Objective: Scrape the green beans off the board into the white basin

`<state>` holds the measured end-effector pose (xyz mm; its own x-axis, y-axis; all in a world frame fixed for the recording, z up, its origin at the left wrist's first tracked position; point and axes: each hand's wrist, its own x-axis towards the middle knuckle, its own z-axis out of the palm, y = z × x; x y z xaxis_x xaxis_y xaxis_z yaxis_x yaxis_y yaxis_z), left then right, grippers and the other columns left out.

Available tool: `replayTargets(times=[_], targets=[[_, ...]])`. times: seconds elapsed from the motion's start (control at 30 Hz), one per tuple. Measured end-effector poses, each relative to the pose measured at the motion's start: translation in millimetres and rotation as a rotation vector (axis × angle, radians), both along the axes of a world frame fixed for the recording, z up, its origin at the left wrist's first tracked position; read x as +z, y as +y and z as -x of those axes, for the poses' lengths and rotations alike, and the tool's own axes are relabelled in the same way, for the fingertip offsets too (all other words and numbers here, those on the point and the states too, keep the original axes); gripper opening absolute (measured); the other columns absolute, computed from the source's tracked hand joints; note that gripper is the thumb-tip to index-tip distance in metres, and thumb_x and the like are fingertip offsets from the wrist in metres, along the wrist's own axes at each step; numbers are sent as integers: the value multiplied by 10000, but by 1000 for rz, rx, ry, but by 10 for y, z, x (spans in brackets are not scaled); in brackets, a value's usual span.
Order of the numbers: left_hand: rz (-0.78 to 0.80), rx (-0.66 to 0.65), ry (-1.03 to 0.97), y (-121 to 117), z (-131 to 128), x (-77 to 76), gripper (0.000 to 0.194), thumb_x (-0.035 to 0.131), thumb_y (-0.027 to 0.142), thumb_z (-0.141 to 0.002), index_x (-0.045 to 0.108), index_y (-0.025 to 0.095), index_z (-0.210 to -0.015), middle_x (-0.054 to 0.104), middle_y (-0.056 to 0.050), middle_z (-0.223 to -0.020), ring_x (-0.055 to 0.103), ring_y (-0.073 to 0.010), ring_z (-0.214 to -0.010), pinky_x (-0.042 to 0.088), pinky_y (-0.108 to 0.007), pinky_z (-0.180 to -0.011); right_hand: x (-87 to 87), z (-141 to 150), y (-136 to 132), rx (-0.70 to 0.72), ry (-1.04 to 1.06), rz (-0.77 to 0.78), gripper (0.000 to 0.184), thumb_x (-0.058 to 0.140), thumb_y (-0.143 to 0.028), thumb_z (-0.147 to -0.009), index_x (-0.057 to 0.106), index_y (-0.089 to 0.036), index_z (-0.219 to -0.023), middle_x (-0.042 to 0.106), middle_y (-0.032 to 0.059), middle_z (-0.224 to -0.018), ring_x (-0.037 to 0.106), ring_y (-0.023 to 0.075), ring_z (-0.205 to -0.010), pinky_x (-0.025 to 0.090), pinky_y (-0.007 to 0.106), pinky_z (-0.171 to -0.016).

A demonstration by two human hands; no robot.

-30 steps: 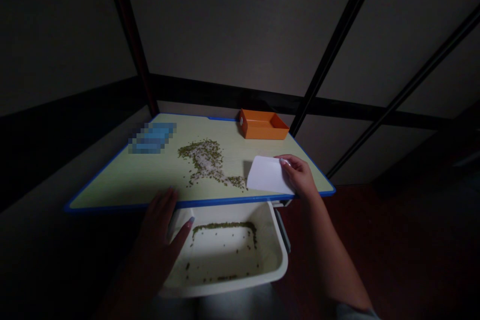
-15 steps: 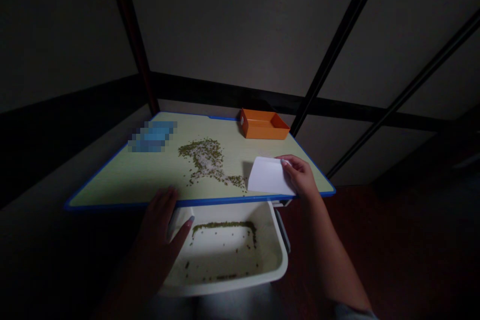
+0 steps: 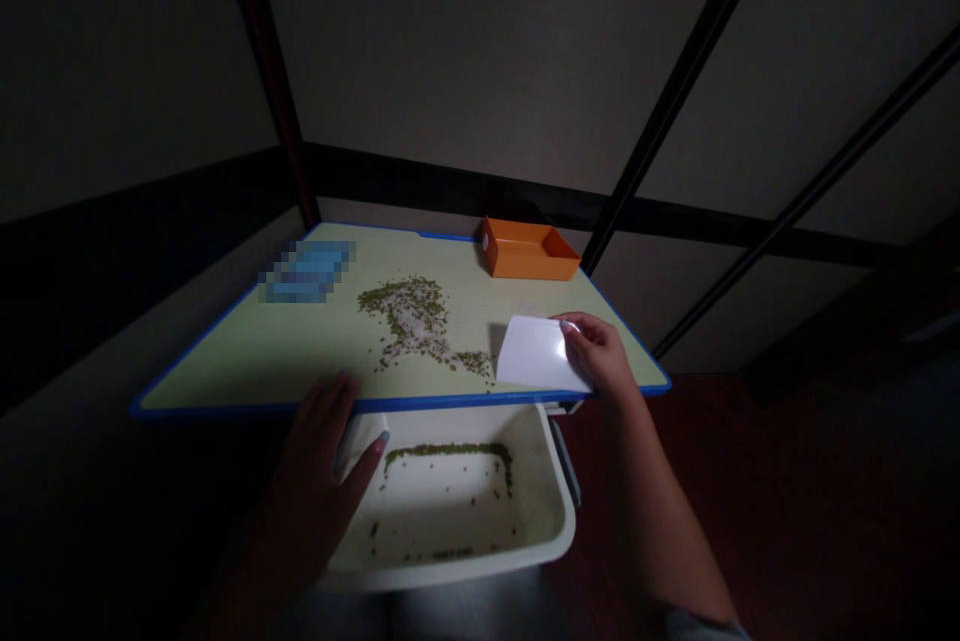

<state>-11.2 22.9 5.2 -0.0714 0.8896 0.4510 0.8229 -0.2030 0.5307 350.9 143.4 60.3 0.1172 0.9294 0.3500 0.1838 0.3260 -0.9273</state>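
Note:
My right hand (image 3: 598, 356) is closed on the right side of a flat white plastic scraper (image 3: 534, 353), thumb on its face. The scraper stands tilted near the front edge of the table, and light glints off it. Left of it lies a spread of small green beans mixed with whitish grains (image 3: 412, 316), trailing toward the scraper. In shadow at the front edge, my left hand (image 3: 330, 446) has its fingers on the tabletop and its thumb apart over the left side of a white tub (image 3: 559, 521). Green beans line the tub's far inner side, with a few scattered on its bottom.
An orange open box (image 3: 532, 266) stands at the back right of the pale green table (image 3: 247, 361), which has a blue rim. A blurred-out blue item (image 3: 307, 271) lies at the back left. Dark-framed panels (image 3: 465, 51) rise behind the table.
A bright glint now shows on the scraper, and a faint patch of light on the table behind it. The hands and beans look almost unmoved.

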Motion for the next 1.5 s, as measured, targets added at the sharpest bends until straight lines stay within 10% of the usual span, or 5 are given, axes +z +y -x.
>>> replayTargets(times=[1.5], targets=[[-27,-3,-12,17,-8,-17,649,451,504,-891,381,243,-1481,436,-109,-1570,344,-322,-1482,327,-583,-1200,24,39,-35,-126,-19,-49,290,734,-461,-688,758,-206,-824,769,79,-877,656,225,-780,497,334,-691]])
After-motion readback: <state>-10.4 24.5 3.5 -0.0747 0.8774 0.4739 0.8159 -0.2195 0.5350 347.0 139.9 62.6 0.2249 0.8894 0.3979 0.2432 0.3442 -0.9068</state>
